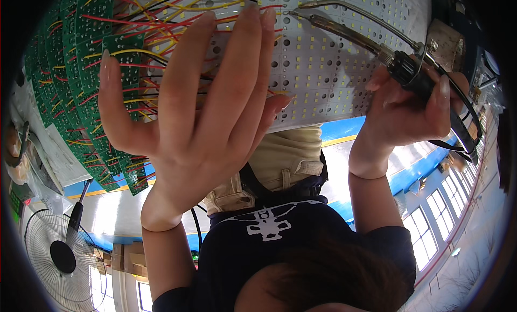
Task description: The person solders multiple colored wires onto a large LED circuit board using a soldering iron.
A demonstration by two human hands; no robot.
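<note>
Red wires [161, 21] half-hidden behind left hand [188, 113].

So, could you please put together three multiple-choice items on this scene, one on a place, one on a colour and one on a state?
1. Where is the soldering iron?
A. In the right hand
B. In the left hand
C. Lying on the fan

2. What colour are the small circuit boards under the wires?
A. Blue
B. Green
C. White

3. How is the left hand?
A. Closed in a fist
B. Wrapped round a cable
C. Open, fingers spread

Answers:
1 A: the right hand grips the iron's dark handle, its tip over the white LED panel.
2 B: the boards strung with red and yellow wires are green.
3 C: the fingers stretch out apart over the boards, and nothing shows in their grasp.
</note>
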